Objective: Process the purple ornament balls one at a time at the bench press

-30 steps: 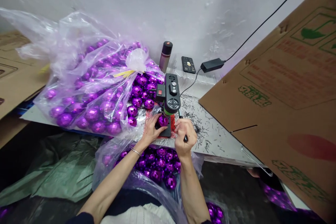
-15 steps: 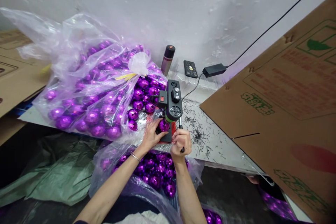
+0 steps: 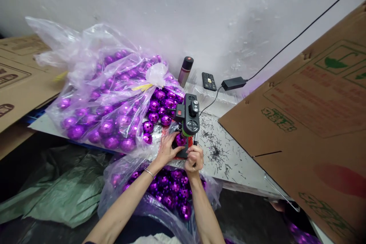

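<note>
A shiny purple faceted ball (image 3: 180,139) sits under the head of a small black bench drill press (image 3: 191,113). My left hand (image 3: 167,148) grips this ball from the left, thumb and fingers around it, on the dark base of the press. My right hand (image 3: 195,158) is wrapped around the lever handle (image 3: 195,141) on the press's right side. The contact between the tool's tip and the ball is hidden by the head. Loose purple balls (image 3: 148,126) lie just left of the press, at the mouth of a large clear plastic bag (image 3: 108,95) full of them.
An open bag of purple balls (image 3: 168,194) hangs below the table's front edge. Black shavings (image 3: 215,152) litter the white table on the right. Behind stand a spray can (image 3: 185,71), a phone (image 3: 209,81) and a power adapter (image 3: 233,83). A cardboard box (image 3: 303,122) blocks the right side.
My right hand has shifted slightly left and toward the press with the lever. My left hand keeps its hold on the ball. The whole view has moved a little.
</note>
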{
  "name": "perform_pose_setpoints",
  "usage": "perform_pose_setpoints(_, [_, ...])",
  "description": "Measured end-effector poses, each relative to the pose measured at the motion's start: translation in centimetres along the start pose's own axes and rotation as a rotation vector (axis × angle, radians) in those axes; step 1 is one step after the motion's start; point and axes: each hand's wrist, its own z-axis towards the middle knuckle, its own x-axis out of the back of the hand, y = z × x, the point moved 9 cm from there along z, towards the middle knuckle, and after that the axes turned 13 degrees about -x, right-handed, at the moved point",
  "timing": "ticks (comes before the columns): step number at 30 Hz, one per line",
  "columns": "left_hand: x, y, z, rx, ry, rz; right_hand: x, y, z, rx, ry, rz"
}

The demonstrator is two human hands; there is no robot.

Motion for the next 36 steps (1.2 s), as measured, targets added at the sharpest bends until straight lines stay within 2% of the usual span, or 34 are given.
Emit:
perform_pose_setpoints(4, [-0.1, -0.1, 0.2, -0.001, 0.006, -0.010, 0.5, -1.6, 2.2, -0.041, -0.004, -0.006])
perform_pose_setpoints(8, [0.0, -0.4, 0.5, 0.002, 0.006, -0.015, 1.2, -3.0, 6.4, -0.279, 0.026, -0.004])
perform_pose_setpoints(10, [0.5, 0.2, 0.0, -0.030, 0.018, -0.020, 1.1, -3.8, 7.6, -0.321, 0.019, 0.003])
perform_pose_setpoints(13, [1.7, 2.6, -2.7, -0.168, 0.015, 0.001, 1.2, -4.3, 7.5, -0.272, 0.030, 0.023])
perform_pose_setpoints(15, [2.2, 4.5, -5.4, -0.263, -0.045, 0.042, 1.2, -4.2, 6.6, -0.226, 0.022, 0.021])
perform_pose_setpoints(18, [3.0, 5.9, -7.6, -0.291, -0.134, 0.098, 1.0, -3.7, 5.3, -0.182, 0.005, 0.006])
perform_pose_setpoints(19, [3.6, 5.7, -7.2, -0.272, -0.127, 0.110, 1.0, -3.7, 5.1, -0.175, 0.006, 0.005])
perform_pose_setpoints(21, [5.3, 4.6, -4.5, -0.194, -0.048, 0.136, 1.0, -3.6, 4.8, -0.168, 0.016, 0.008])
perform_pose_setpoints(24, [8.1, 0.8, 2.2, 0.080, 0.099, 0.253, 1.0, -3.5, 4.8, -0.168, 0.015, 0.002])
perform_pose_setpoints(25, [8.5, -0.6, 4.5, 0.181, 0.085, 0.312, 1.0, -3.5, 4.8, -0.167, 0.011, 0.000])
perform_pose_setpoints(26, [8.4, -1.8, 6.7, 0.274, 0.022, 0.374, 0.9, -3.5, 4.8, -0.165, 0.005, -0.003])
perform_pose_setpoints(28, [7.8, -3.9, 9.7, 0.418, -0.161, 0.465, 1.0, -3.5, 4.7, -0.165, -0.003, -0.009])
perform_pose_setpoints(31, [6.8, -5.2, 11.3, 0.493, -0.378, 0.512, 1.0, -3.4, 4.5, -0.165, -0.007, -0.015])
perform_pose_setpoints(36, [6.2, -5.6, 9.6, 0.449, -0.459, 0.421, 0.9, -3.2, 4.4, -0.180, 0.002, 0.011])
